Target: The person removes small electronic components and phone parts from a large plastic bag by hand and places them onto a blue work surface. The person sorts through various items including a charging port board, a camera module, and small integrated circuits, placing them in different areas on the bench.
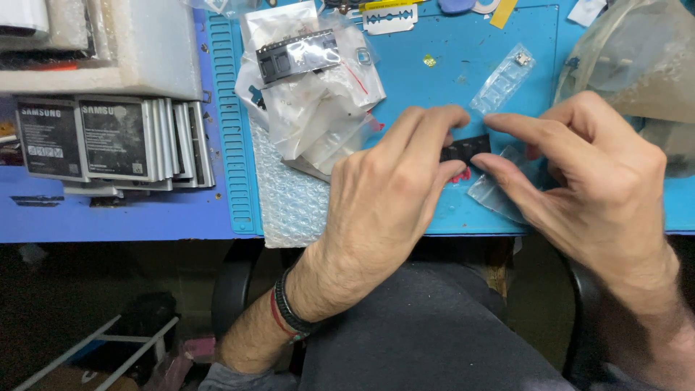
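Over the blue mat (449, 65), near its front edge, both hands meet on a small flat black part (467, 149). The left hand (384, 195) comes in from the lower left, its fingers bent down over the part's left end, pinching it. The right hand (594, 174) reaches from the right, forefinger along the part's top edge and thumb at its lower right corner, so it too grips the part. A clear bag (499, 190) lies on the mat just under the right thumb, touching it. Another small clear bag (504, 78) lies further back on the mat, apart from the hands. Left of the left hand sits a heap of clear bags (318, 108) with a black strip (298, 55) on top, and a sheet of bubble wrap (289, 195) hangs over the mat's front edge. Well off to the left stands a row of flat batteries (116, 137) beside a white foam block (145, 51). A razor blade (389, 17) lies at the back of the mat. A large cloudy bag (637, 65) fills the right back corner
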